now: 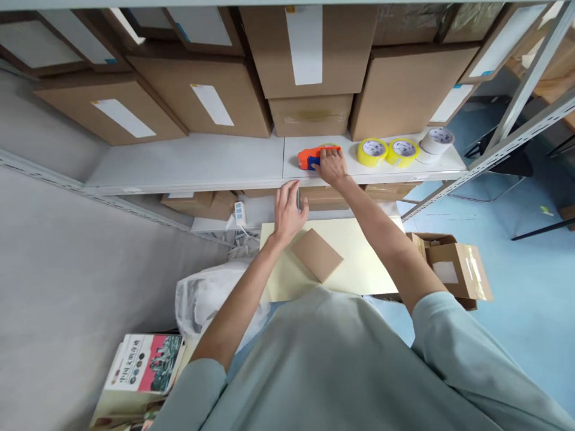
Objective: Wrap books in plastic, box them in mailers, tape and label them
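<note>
Tape dispenser (308, 159) in right fingers (327, 155); carton (442, 238) holds box (463, 266).

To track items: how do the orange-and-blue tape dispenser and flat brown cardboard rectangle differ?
The dispenser is at the white shelf, the cardboard on the cream tabletop. The right hand is on the dispenser; the cardboard lies unheld. The dispenser is multicoloured, the cardboard plain.

The head camera looks forward and down at the hands (288, 214).
</note>
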{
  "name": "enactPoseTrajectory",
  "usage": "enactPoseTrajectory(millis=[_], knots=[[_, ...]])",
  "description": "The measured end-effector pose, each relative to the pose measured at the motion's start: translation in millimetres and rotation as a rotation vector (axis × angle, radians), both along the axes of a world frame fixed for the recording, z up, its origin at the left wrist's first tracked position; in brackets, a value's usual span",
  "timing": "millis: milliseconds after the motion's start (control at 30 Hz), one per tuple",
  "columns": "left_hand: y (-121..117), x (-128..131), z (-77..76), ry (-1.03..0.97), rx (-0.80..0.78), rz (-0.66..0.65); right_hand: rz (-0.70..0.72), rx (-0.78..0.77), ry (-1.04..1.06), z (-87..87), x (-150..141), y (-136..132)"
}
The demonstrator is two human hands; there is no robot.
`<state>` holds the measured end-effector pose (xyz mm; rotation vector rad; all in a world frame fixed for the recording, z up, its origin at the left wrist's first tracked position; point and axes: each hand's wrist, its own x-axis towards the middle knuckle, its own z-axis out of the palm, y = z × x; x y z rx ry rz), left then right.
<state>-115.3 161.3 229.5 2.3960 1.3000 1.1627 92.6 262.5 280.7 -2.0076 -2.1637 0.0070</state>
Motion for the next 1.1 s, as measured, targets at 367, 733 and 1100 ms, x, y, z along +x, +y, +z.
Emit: enactPoseTrajectory(millis=[367,733,1100], knots=[[-32.2,-34.5,-172.3,0.138,-0.600,0.063,-0.551,-0.065,0.613,-167.9,23.0,-237.6],[-2.3,13.1,-201.1,0.225,-0.944,0.117,-0.934,-0.522,1.568,-222.3,-6.7,-322.9],[-83.7,1.3,-170.0,0.029,-0.820,0.233,-0.677,-0.318,1.265,-198.9,34.3,-344.4]])
